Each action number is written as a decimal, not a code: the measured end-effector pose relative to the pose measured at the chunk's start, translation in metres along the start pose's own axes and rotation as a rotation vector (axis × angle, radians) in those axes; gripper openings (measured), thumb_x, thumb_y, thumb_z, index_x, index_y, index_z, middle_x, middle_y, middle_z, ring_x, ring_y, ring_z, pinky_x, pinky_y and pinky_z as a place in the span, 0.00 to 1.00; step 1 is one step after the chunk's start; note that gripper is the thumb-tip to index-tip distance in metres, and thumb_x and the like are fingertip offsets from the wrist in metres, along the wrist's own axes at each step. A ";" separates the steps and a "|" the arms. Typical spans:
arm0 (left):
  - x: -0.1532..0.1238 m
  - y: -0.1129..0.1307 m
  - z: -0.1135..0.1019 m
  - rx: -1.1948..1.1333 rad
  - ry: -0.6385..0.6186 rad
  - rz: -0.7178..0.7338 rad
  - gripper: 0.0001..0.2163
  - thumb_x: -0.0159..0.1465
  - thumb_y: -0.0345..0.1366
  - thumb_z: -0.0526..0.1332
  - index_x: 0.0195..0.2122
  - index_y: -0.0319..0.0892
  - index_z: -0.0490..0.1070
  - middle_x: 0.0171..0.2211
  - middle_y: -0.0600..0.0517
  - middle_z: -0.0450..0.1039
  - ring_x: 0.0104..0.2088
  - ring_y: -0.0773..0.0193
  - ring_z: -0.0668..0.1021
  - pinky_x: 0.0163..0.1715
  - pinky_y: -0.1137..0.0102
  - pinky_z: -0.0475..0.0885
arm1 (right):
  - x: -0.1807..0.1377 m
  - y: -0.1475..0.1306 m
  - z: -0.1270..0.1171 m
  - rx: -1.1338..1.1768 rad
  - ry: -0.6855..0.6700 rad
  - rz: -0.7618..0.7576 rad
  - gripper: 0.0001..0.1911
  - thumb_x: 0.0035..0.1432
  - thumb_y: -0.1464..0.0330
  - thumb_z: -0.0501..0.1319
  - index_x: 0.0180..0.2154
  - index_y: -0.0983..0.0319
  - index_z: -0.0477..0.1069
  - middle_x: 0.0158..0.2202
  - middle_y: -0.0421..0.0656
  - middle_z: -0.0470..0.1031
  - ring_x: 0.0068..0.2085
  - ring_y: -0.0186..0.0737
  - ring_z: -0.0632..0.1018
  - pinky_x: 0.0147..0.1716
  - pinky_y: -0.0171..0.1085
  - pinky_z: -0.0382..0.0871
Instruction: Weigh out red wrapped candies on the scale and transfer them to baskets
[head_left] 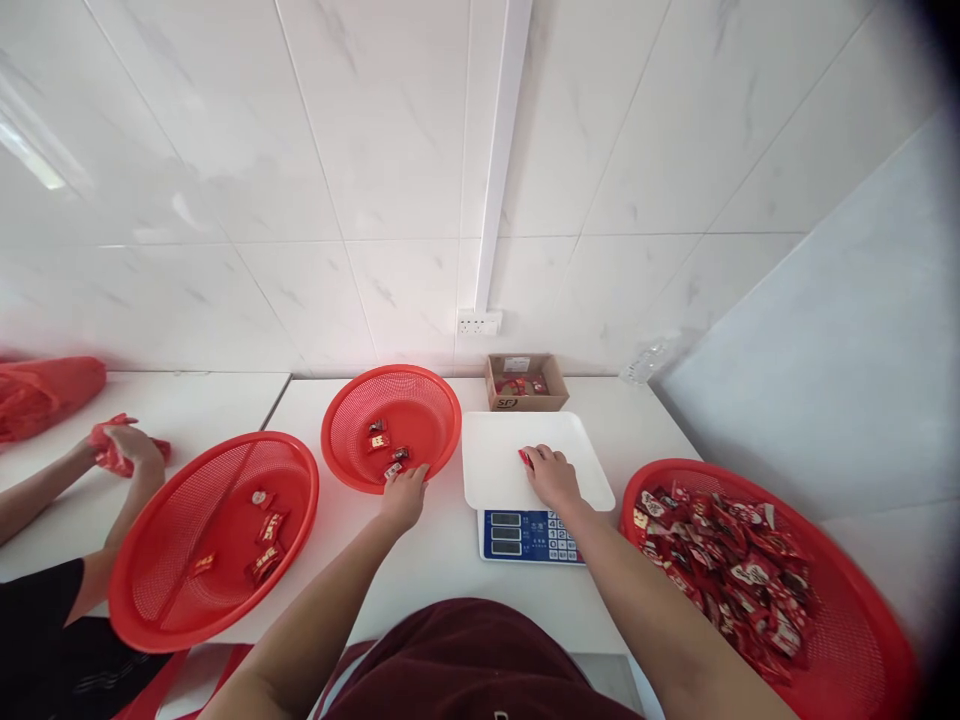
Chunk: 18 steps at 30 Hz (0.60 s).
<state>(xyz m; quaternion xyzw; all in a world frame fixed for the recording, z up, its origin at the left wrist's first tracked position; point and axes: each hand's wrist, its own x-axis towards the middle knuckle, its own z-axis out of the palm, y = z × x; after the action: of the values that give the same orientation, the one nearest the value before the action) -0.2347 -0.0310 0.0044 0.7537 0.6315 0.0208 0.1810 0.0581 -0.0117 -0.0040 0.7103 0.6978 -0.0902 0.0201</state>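
Note:
My right hand (553,478) is closed on a small red wrapped packet (525,458), over the white tray (491,470) of a digital scale (517,537). My left hand (406,497) grips the near rim of the middle red plastic basket (335,428), its fingers curled over the edge. Inside that basket lie several small wrapped packets (379,441), one of them close to my left fingertips. To the right, a large red basket (862,600) holds a heap of red wrapped packets (739,565).
Behind the scale stands a cardboard box (527,401) with red packets inside. Another red basket (172,500) with a few packets is at left. Beside it, a co-worker's hands (131,447) hold red plastic. A clear plastic item (645,362) lies by the wall.

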 end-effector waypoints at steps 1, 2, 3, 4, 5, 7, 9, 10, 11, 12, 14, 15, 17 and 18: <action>0.000 0.000 0.001 -0.003 0.005 -0.001 0.17 0.67 0.32 0.47 0.55 0.40 0.65 0.48 0.41 0.74 0.51 0.53 0.73 0.54 0.57 0.60 | -0.001 -0.002 -0.002 -0.007 -0.003 0.012 0.19 0.62 0.67 0.49 0.54 0.56 0.64 0.53 0.48 0.68 0.48 0.48 0.68 0.42 0.43 0.62; 0.000 0.000 0.001 -0.002 0.008 -0.005 0.17 0.67 0.32 0.47 0.56 0.40 0.65 0.49 0.41 0.73 0.52 0.53 0.72 0.55 0.56 0.60 | -0.002 -0.003 -0.004 -0.005 -0.004 0.023 0.18 0.62 0.67 0.49 0.53 0.57 0.65 0.52 0.48 0.68 0.47 0.48 0.69 0.41 0.43 0.62; 0.000 0.000 0.002 -0.005 0.023 -0.011 0.18 0.67 0.32 0.48 0.56 0.40 0.64 0.51 0.40 0.71 0.54 0.52 0.71 0.55 0.55 0.60 | -0.002 -0.003 -0.006 0.010 0.000 0.039 0.18 0.61 0.67 0.50 0.52 0.58 0.65 0.51 0.49 0.69 0.47 0.48 0.69 0.41 0.42 0.61; 0.000 0.001 0.003 -0.018 0.058 -0.014 0.18 0.66 0.32 0.49 0.56 0.40 0.64 0.54 0.40 0.69 0.57 0.51 0.68 0.56 0.54 0.59 | -0.001 -0.003 -0.007 0.043 0.010 0.062 0.17 0.61 0.67 0.50 0.51 0.58 0.66 0.49 0.49 0.70 0.47 0.48 0.70 0.42 0.42 0.61; -0.001 0.003 0.003 -0.048 0.111 -0.012 0.18 0.66 0.33 0.50 0.57 0.40 0.63 0.56 0.40 0.67 0.59 0.50 0.65 0.57 0.54 0.58 | 0.000 -0.003 -0.008 0.101 0.027 0.098 0.16 0.61 0.66 0.50 0.50 0.59 0.66 0.48 0.50 0.71 0.46 0.48 0.70 0.42 0.42 0.61; -0.003 0.010 0.003 -0.171 0.239 0.021 0.18 0.66 0.33 0.51 0.56 0.42 0.63 0.58 0.42 0.64 0.62 0.51 0.60 0.59 0.54 0.56 | 0.000 -0.005 -0.009 0.328 0.080 0.208 0.16 0.60 0.65 0.50 0.48 0.60 0.66 0.45 0.50 0.73 0.44 0.46 0.72 0.41 0.41 0.62; -0.005 0.024 0.002 -0.379 0.298 0.076 0.17 0.65 0.35 0.52 0.56 0.43 0.64 0.58 0.43 0.64 0.62 0.53 0.61 0.59 0.55 0.57 | -0.005 -0.015 -0.012 0.709 0.096 0.327 0.17 0.59 0.62 0.50 0.48 0.60 0.65 0.42 0.47 0.74 0.41 0.43 0.74 0.38 0.39 0.64; -0.006 0.033 0.001 -0.509 0.270 0.091 0.18 0.65 0.36 0.53 0.56 0.44 0.63 0.57 0.43 0.65 0.60 0.54 0.64 0.58 0.56 0.59 | -0.009 -0.022 -0.014 0.933 0.067 0.367 0.19 0.58 0.60 0.50 0.48 0.60 0.64 0.41 0.46 0.74 0.39 0.42 0.75 0.36 0.37 0.65; -0.007 0.043 0.001 -0.660 0.206 0.094 0.19 0.64 0.38 0.54 0.57 0.44 0.62 0.55 0.43 0.66 0.57 0.54 0.67 0.57 0.56 0.62 | -0.015 -0.032 -0.016 1.151 0.004 0.383 0.20 0.57 0.59 0.50 0.49 0.59 0.63 0.40 0.45 0.75 0.38 0.41 0.76 0.34 0.37 0.66; -0.009 0.053 0.001 -0.824 0.110 0.085 0.21 0.64 0.40 0.56 0.57 0.44 0.61 0.54 0.42 0.67 0.54 0.55 0.70 0.54 0.57 0.65 | -0.023 -0.042 -0.018 1.343 -0.092 0.366 0.21 0.56 0.58 0.50 0.49 0.59 0.63 0.39 0.44 0.75 0.36 0.40 0.76 0.32 0.36 0.67; -0.013 0.071 0.003 -1.138 -0.153 0.038 0.24 0.62 0.45 0.58 0.58 0.43 0.59 0.50 0.42 0.70 0.47 0.57 0.74 0.47 0.57 0.70 | -0.039 -0.062 -0.022 1.585 -0.314 0.262 0.22 0.55 0.56 0.52 0.48 0.59 0.65 0.38 0.43 0.76 0.34 0.39 0.76 0.30 0.36 0.69; -0.015 0.078 0.004 -1.260 -0.277 0.007 0.25 0.61 0.48 0.59 0.57 0.43 0.60 0.48 0.43 0.71 0.44 0.58 0.76 0.44 0.58 0.72 | -0.047 -0.070 -0.024 1.625 -0.395 0.200 0.22 0.54 0.55 0.53 0.47 0.59 0.66 0.38 0.43 0.76 0.34 0.39 0.76 0.30 0.37 0.69; -0.021 0.087 0.009 -1.418 -0.431 -0.074 0.24 0.59 0.50 0.61 0.52 0.43 0.63 0.43 0.45 0.73 0.39 0.60 0.77 0.41 0.58 0.73 | -0.061 -0.079 -0.026 1.602 -0.439 0.142 0.24 0.54 0.52 0.55 0.47 0.58 0.68 0.41 0.44 0.76 0.36 0.40 0.77 0.31 0.38 0.71; -0.023 0.088 0.011 -1.481 -0.449 -0.129 0.23 0.58 0.50 0.62 0.49 0.43 0.64 0.41 0.47 0.73 0.37 0.61 0.77 0.41 0.59 0.72 | -0.065 -0.081 -0.025 1.572 -0.411 0.158 0.25 0.54 0.51 0.55 0.49 0.58 0.68 0.44 0.45 0.75 0.38 0.41 0.77 0.32 0.39 0.72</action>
<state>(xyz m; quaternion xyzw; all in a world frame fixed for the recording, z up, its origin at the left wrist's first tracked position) -0.1533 -0.0683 0.0246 0.3841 0.4438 0.2737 0.7620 -0.0204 -0.0704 0.0390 0.5333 0.3611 -0.6801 -0.3502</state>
